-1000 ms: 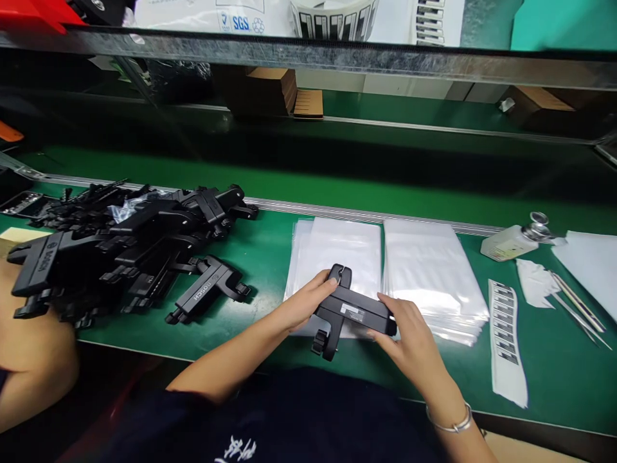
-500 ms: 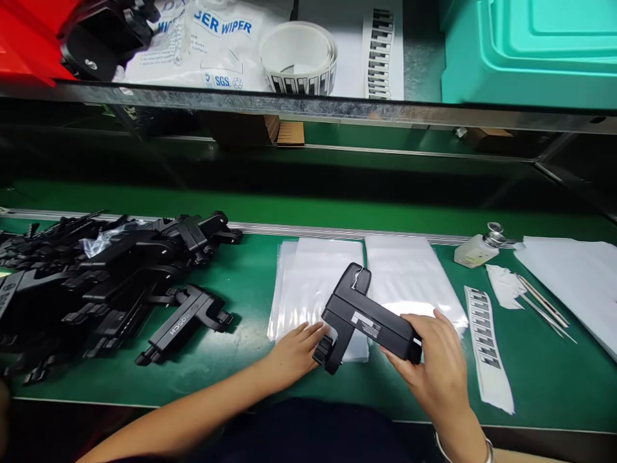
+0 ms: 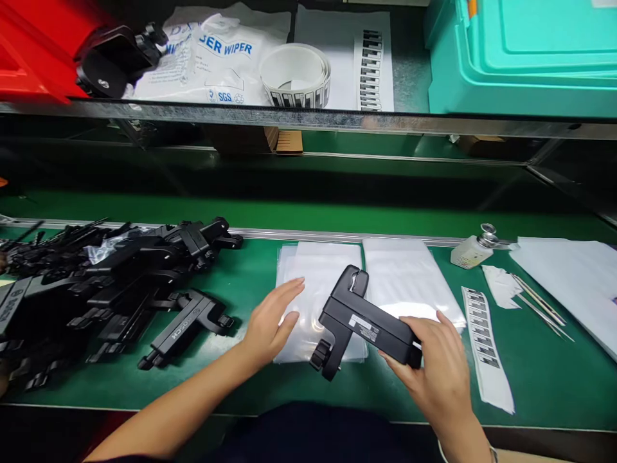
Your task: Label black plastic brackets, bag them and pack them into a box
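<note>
My right hand (image 3: pixel 436 366) grips one end of a black Bosch-type plastic bracket (image 3: pixel 369 321), a T-shaped part with a small white label on its upper face. The bracket is held up over clear plastic bags (image 3: pixel 296 344) stacked on the bench. To the left of it, my left hand (image 3: pixel 272 321) is raised with fingers stretched and thumb apart, touching nothing. A similar black bracket (image 3: pixel 180 331) marked BOSCH lies on the green bench, left of my left hand. Further left is a heap of black brackets (image 3: pixel 130 267).
A second stack of plastic bags (image 3: pixel 405 276), a small bottle (image 3: pixel 475 249), a label strip (image 3: pixel 484 347), a crumpled wipe (image 3: pixel 501 286), tweezers (image 3: pixel 544 308) and white paper (image 3: pixel 573 276) are on the bench. The shelf above holds a label roll (image 3: pixel 296 71), a wiper bag (image 3: pixel 216 64) and a teal bin (image 3: pixel 520 83).
My left hand has let go of the bracket and moved left and up, its fingers now free. My right hand holds the bracket almost as before.
</note>
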A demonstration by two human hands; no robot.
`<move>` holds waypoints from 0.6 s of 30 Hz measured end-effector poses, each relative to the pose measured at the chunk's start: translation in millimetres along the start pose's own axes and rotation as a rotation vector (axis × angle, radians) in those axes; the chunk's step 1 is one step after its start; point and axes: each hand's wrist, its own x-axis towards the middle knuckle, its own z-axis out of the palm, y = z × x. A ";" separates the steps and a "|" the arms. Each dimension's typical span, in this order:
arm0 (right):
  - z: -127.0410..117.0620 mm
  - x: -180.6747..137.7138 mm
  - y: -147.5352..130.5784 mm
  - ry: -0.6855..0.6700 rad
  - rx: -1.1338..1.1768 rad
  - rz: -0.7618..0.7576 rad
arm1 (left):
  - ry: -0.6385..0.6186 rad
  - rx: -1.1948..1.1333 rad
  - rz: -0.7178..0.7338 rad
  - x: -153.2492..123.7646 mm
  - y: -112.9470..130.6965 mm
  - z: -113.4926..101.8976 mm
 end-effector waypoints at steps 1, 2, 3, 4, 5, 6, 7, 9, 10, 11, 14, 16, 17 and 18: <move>1.6 0.7 -2.0 -0.003 -0.007 -0.024 | 0.023 0.033 0.113 9.7 10.4 -8.7; 3.3 1.1 -3.6 -0.006 -0.014 -0.050 | -0.001 0.061 0.258 19.2 20.4 -15.4; 5.1 1.1 -4.2 -0.008 -0.025 -0.073 | -0.052 0.090 0.367 28.1 28.2 -20.0; 6.4 0.6 -3.6 -0.008 -0.041 -0.086 | -0.105 0.125 0.421 35.5 32.5 -22.7; 7.0 -0.5 -1.7 -0.006 -0.062 -0.085 | -0.147 0.163 0.418 41.0 32.6 -23.9; 6.8 -2.1 1.6 -0.004 -0.085 -0.072 | -0.165 0.204 0.357 44.0 28.8 -23.8; 5.5 -4.1 5.8 0.000 -0.106 -0.052 | -0.154 0.245 0.261 44.2 21.9 -22.6; 0.5 -8.4 14.9 0.026 -0.129 -0.004 | -0.094 0.280 0.083 36.3 4.8 -15.7; -2.8 -10.4 18.7 0.041 -0.130 0.017 | -0.089 0.263 0.043 28.8 -2.3 -9.7; -6.2 -11.8 21.6 0.054 -0.127 0.034 | -0.123 0.226 0.038 19.6 -7.1 -2.1; -14.5 -12.6 23.7 0.076 -0.111 0.070 | -0.390 0.129 0.104 -11.5 -7.3 25.6; -17.9 -11.4 21.8 0.088 -0.096 0.076 | -0.521 0.136 0.102 -27.9 -2.2 42.1; -19.2 -10.8 20.6 0.097 -0.086 0.074 | -0.546 0.146 0.089 -33.4 -0.4 48.3; -20.3 -10.3 19.5 0.104 -0.078 0.071 | -0.553 0.151 0.074 -37.1 0.4 53.2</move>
